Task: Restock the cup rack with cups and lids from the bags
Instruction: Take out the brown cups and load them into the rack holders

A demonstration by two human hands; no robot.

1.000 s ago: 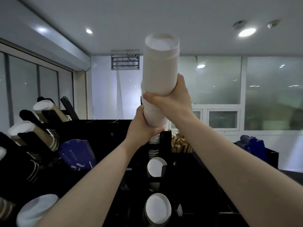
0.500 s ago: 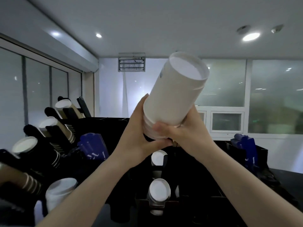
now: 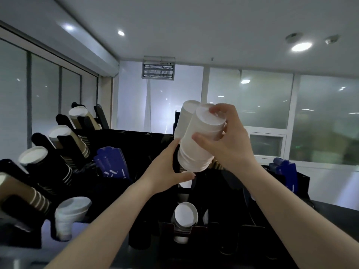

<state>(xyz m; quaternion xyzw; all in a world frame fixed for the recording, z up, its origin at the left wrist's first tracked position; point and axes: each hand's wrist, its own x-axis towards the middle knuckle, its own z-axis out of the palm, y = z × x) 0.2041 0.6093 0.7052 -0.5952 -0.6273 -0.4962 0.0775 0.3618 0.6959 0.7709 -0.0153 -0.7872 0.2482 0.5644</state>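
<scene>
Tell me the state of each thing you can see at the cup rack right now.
held cup stack, tilted, gripped at both ends.
left hand, holds the stack's lower end.
right hand, grips the stack's upper end.
second white stack, tilted, just behind the held one.
centre slot cups, seated in the cup rack, tilted.
brown ribbed cups, seated in left slots, tilted.

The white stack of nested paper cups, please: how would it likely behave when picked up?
Probably light: the right hand holds the white stack of nested paper cups tilted aloft. It may slide apart; the left hand cups its lower end.
</scene>
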